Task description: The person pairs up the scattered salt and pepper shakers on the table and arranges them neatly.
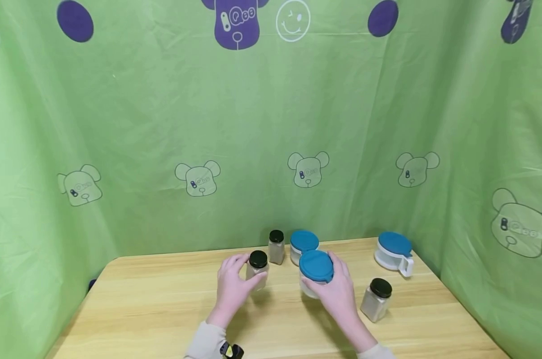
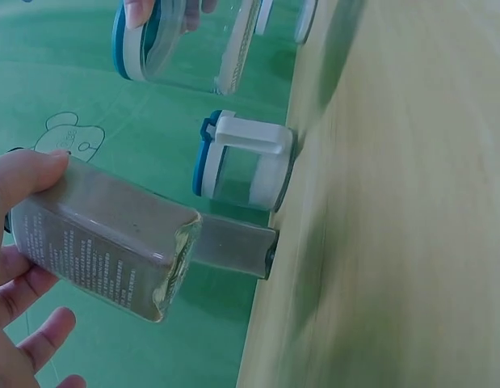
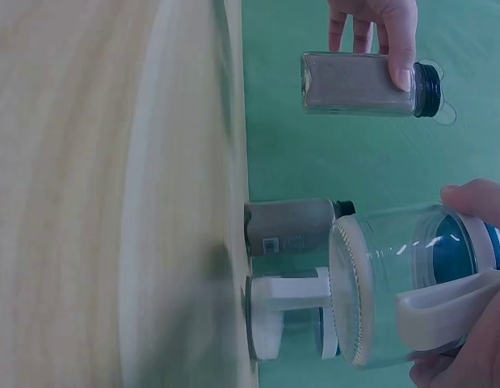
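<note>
Left hand (image 1: 230,287): my thumb and fingers are pinching the black-lidded jar (image 1: 258,267) above the table (image 1: 163,299), half open around it
Its long side: pointing mostly up, lid on top
Right hand (image 1: 341,291): my fingers are spreading wide, gripping the blue-lidded jar (image 1: 316,266) in the air
Farther back: another black-lidded jar (image 1: 276,248), nearer my left, and another blue-lidded jar (image 1: 304,241), nearer my right, are standing

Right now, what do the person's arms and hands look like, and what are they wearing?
The left hand and right hand are bare, with no gloves. The left sleeve and right sleeve are pale greyish-beige. By the left cuff sits a small black object with a yellowish mark; I can't tell exactly what it is.
</note>
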### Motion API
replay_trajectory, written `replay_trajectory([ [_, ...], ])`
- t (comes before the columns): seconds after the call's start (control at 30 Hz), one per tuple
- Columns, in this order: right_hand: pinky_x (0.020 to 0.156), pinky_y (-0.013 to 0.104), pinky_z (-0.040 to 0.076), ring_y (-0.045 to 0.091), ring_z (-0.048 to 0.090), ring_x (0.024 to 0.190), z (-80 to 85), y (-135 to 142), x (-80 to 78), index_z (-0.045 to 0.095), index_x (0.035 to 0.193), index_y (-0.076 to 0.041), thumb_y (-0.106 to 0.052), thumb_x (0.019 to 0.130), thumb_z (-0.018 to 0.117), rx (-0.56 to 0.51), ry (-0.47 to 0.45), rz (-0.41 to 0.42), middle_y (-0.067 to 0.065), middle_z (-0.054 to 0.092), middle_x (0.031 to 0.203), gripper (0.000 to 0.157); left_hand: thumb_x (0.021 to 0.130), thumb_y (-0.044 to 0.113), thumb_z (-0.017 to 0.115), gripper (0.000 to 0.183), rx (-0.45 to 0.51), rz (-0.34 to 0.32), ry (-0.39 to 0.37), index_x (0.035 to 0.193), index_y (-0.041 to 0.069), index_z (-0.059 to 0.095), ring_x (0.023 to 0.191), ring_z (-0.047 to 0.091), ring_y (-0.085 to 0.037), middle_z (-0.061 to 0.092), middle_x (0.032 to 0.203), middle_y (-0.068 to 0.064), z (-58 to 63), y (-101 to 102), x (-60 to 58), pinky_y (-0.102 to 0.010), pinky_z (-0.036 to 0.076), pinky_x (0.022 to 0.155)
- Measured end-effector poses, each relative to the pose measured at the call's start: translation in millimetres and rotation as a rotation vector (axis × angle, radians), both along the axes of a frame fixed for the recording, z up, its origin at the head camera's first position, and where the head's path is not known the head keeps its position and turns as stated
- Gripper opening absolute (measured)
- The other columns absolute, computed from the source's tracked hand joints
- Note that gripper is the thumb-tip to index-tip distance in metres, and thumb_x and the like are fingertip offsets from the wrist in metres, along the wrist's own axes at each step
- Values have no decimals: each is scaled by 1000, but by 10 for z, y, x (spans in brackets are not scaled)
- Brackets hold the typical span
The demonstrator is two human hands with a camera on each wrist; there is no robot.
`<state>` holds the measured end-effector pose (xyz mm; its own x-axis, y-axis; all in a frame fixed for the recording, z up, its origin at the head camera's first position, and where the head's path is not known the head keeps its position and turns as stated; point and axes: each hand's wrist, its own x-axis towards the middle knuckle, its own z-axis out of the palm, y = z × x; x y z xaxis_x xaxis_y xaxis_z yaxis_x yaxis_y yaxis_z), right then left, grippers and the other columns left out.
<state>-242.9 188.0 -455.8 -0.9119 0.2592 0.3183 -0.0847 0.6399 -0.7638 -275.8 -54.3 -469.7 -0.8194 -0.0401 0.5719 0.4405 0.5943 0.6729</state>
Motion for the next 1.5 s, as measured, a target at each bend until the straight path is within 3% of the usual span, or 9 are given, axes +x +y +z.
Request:
replay_trajectory([
  [0.37,100,63,44,42,49,127,-16,-95,41,35,147,-7,-43,69,86,-7,7,27,20,44,143,101,68,41,85,66,-17,-9,-8,120,5,67,109,57,-27,67,114,-7,4,-216,57,-56,41,99],
  [0.7,98,63,46,43,52,124,-43,-244,117,34,148,-6,-40,70,86,-27,-26,62,21,45,140,99,65,38,87,65,-38,0,32,117,6,68,107,58,-25,67,110,-6,10,-451,134,-54,42,97],
  [1.07,97,61,48,43,54,121,-83,-383,156,37,147,-5,-40,68,87,-24,-15,89,22,47,140,99,63,35,89,62,-15,-2,27,115,7,70,109,58,-26,68,111,-8,-19,-666,214,-52,41,98],
  [1.5,96,58,49,39,55,121,-122,-544,205,40,146,-11,-39,67,88,-15,-8,137,17,50,137,97,64,37,89,63,-15,7,-26,116,8,69,110,56,-25,68,112,-6,-30,-861,354,-53,40,98],
])
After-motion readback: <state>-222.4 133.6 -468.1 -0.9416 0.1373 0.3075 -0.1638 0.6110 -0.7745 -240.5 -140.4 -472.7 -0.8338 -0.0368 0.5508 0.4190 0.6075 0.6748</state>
